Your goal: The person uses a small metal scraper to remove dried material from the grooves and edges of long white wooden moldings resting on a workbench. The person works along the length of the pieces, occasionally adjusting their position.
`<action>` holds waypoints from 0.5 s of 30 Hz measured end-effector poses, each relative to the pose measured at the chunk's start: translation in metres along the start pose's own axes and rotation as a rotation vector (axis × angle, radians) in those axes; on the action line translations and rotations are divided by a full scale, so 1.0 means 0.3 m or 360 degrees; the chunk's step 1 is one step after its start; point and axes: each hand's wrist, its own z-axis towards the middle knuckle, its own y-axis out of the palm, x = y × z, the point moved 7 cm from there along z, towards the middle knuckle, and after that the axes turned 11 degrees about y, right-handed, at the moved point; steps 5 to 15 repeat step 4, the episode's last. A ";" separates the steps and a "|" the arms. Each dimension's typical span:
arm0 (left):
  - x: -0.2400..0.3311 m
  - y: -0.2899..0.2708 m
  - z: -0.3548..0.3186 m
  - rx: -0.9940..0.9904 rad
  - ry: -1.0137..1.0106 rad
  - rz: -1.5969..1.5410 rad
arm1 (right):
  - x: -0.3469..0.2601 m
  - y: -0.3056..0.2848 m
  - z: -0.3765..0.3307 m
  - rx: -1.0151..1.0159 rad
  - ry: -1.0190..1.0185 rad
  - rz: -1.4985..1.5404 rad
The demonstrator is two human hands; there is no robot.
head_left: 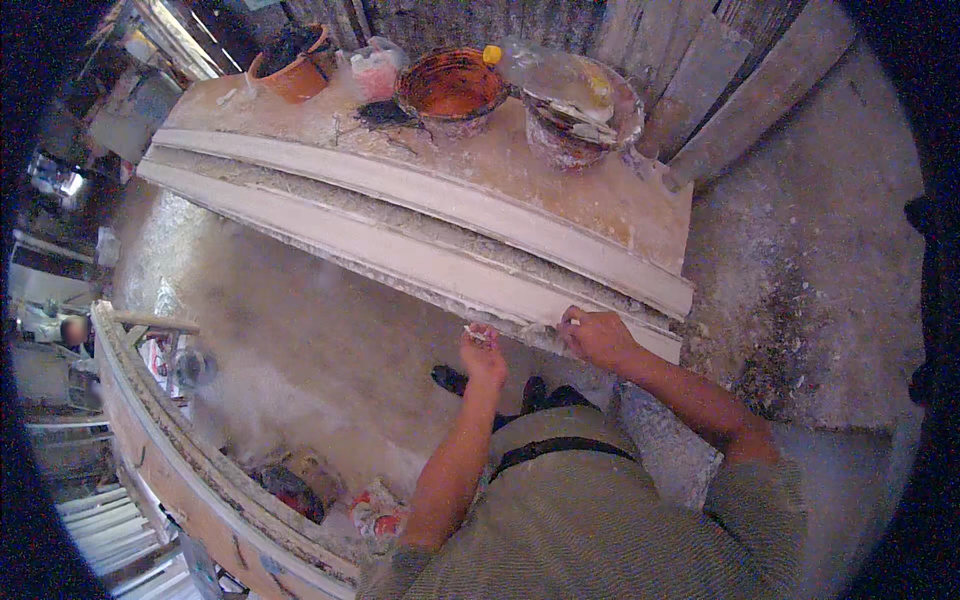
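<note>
Two long white mouldings, which look like plaster cornice, lie side by side along the table: a near moulding (400,243) and a far moulding (420,185). My right hand (598,340) is closed, its fingertips pinched at the front edge of the near moulding, close to its right end. A pale speck shows at those fingertips, too small to name. Palm up, my left hand (483,350) is just off the same edge, fingers curled around a small white piece (475,334). Rough crumbly material (525,328) clings to the edge between my hands.
Along the table's (330,130) back stand an orange bucket (290,78), an orange-lined basin (452,105) and a crusted bucket (570,145) with a yellow-capped plastic bottle (540,68) on top. Planks (770,85) lean at right. A long curved board (175,470) runs at lower left.
</note>
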 end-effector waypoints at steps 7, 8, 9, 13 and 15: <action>0.028 -0.008 0.074 -0.0059 -0.0007 0.0044 | -0.049 -0.051 0.014 0.0100 -0.0077 -0.0020; 0.028 -0.008 0.074 -0.0059 -0.0007 0.0044 | -0.049 -0.051 0.014 0.0100 -0.0077 -0.0020; 0.028 -0.008 0.074 -0.0059 -0.0007 0.0044 | -0.049 -0.051 0.014 0.0100 -0.0077 -0.0020; 0.028 -0.008 0.074 -0.0059 -0.0007 0.0044 | -0.049 -0.051 0.014 0.0100 -0.0077 -0.0020; 0.028 -0.008 0.074 -0.0059 -0.0007 0.0044 | -0.049 -0.051 0.014 0.0100 -0.0077 -0.0020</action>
